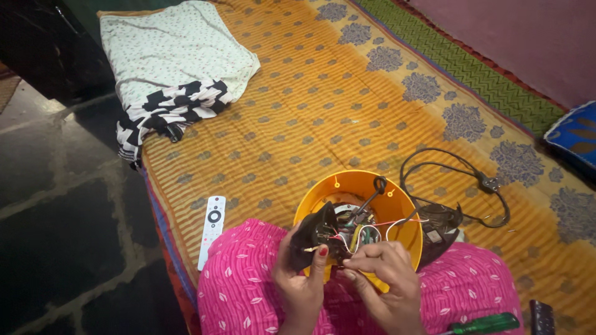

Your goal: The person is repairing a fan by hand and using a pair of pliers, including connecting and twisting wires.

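Seated at the edge of a bed (347,93) spread with an orange patterned cover, dark stone floor (62,205) off to the left. Nearest the camera, pink leaf-print cloth (248,285) over the knees, a green-handled screwdriver (487,323) at the lower right edge, a dark flat object beside it, too cropped to tell. On the lap, a round yellow appliance shell (357,185), hollow side up, with black casing halves opened to either side. Left hand (302,279) curled shut on the left black casing piece (313,229), thumb with red nail pressed against its inner face. Right hand (386,282) just beside it, fingertips (366,260) pinched together on the thin coloured wires (354,239) at the near rim of the shell. Wires directly ahead of and touching the right hand, running away from the body toward the shell's centre; right hand the nearer of the two to them, left hand just to their left. Beyond, a black power cord (459,174) knotted through the shell's far wall and looping out to the right across the cover. Left of the knee, a white remote control (212,229) lying lengthwise near the bed's edge. Farthest back, folded cloth (174,68), white print over black-and-white, at the bed's far left corner; a blue cushion (574,133) at the right edge.
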